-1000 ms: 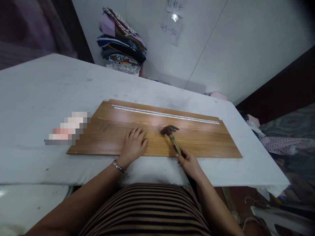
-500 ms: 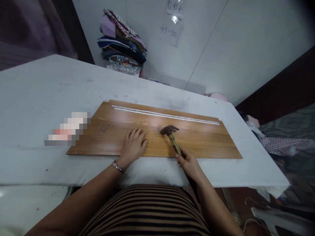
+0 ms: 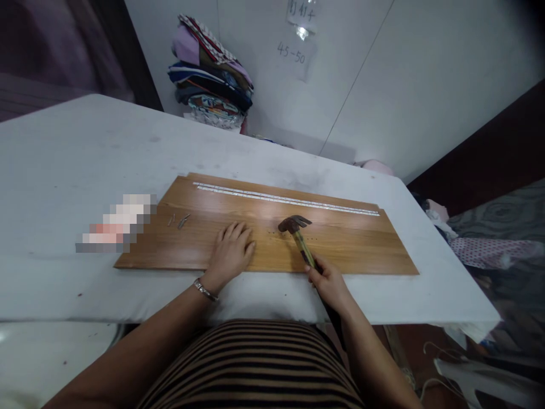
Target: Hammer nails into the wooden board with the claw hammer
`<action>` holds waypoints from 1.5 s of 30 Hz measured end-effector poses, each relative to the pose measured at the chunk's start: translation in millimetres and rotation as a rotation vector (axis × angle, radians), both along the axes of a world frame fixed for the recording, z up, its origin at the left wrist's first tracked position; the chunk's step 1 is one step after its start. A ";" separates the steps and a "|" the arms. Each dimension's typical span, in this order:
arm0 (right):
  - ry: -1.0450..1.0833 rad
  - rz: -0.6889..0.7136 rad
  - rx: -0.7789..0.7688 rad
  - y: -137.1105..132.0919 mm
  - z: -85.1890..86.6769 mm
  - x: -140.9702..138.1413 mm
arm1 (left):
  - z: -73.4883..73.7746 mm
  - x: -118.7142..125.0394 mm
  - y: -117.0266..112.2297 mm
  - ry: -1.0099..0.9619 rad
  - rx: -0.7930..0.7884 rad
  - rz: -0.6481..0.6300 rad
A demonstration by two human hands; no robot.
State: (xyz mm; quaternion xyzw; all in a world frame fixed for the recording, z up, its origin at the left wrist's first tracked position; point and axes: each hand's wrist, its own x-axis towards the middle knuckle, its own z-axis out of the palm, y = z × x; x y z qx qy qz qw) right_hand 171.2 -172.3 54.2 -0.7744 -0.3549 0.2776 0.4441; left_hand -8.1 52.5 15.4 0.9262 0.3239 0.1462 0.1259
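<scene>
My right hand (image 3: 328,284) is wrapped round the handle of a claw hammer (image 3: 301,241), whose rusty head is over the middle of a brown wooden board (image 3: 366,241). My left hand (image 3: 231,250) lies flat on the board, left of the hammer, with its fingers stretched out. A row of small dark spots runs along the wood on both sides of the hammer head. Several loose nails (image 3: 183,220) lie near the board's left end. Two white marked strips (image 3: 285,199) run along its far side.
The board lies on a table with a white cover (image 3: 128,147). Left of the board is a pixelated patch (image 3: 119,224). Folded cloths (image 3: 213,74) are stacked at the back against the wall. A white chair (image 3: 468,375) stands at lower right.
The hammer head has shifted very slightly upward. My left hand stays in the same place on the board.
</scene>
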 end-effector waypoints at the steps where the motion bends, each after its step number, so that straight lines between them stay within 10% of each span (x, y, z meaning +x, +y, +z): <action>1: 0.002 0.000 0.002 0.2 -0.5 0.1 | 0.2 0.0 -0.1 0.000 -0.001 0.001; 45: 0.015 -0.009 -0.009 0.8 -1.5 0.3 | 1.0 0.7 -1.0 0.022 0.011 0.011</action>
